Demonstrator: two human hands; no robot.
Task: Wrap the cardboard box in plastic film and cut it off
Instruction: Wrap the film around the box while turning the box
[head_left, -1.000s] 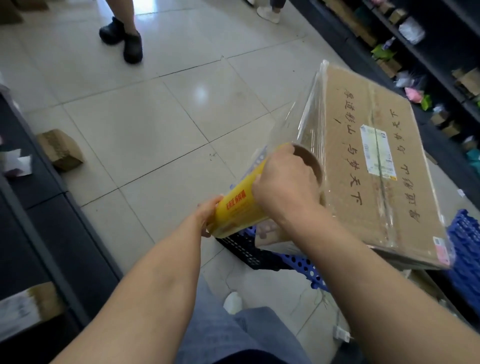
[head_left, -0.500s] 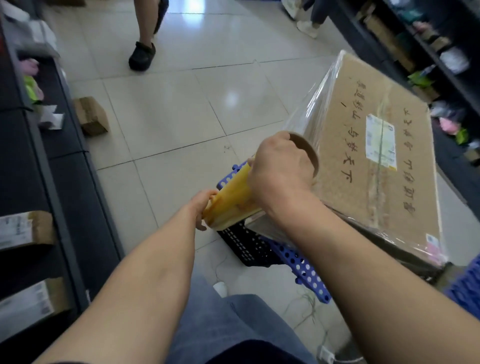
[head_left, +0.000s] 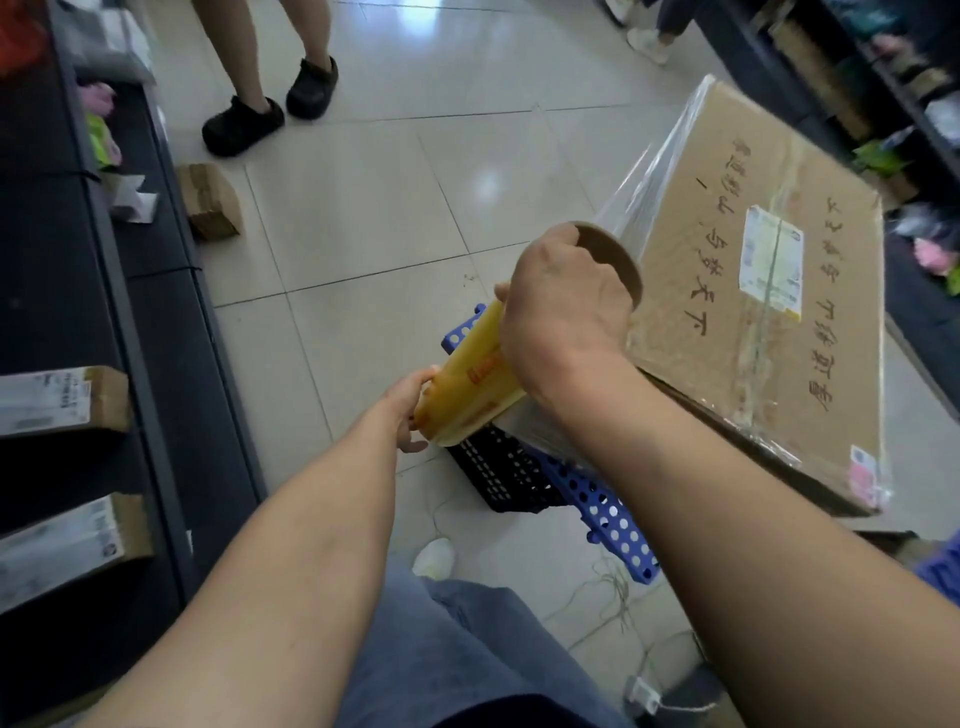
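Observation:
A large flat cardboard box (head_left: 727, 322) with handwritten characters and a white label lies tilted on a blue perforated crate (head_left: 608, 514). Clear plastic film (head_left: 639, 182) covers its left side and near edge. A yellow roll of film (head_left: 472, 384) on a brown cardboard core stands tilted against the box's near-left corner. My right hand (head_left: 563, 306) grips the roll's upper end. My left hand (head_left: 415, 405) holds its lower end, fingers partly hidden behind the roll.
Dark shelves with parcels (head_left: 62, 400) run along the left, more shelving (head_left: 893, 104) on the right. A small cardboard box (head_left: 210, 200) lies on the tiled floor. A person's legs in black shoes (head_left: 270, 104) stand ahead. String and a white scrap (head_left: 434, 556) lie by my leg.
The roll has moved around the box's near-left corner with both hands on it. My view has swung right, and the standing person has shifted in the frame.

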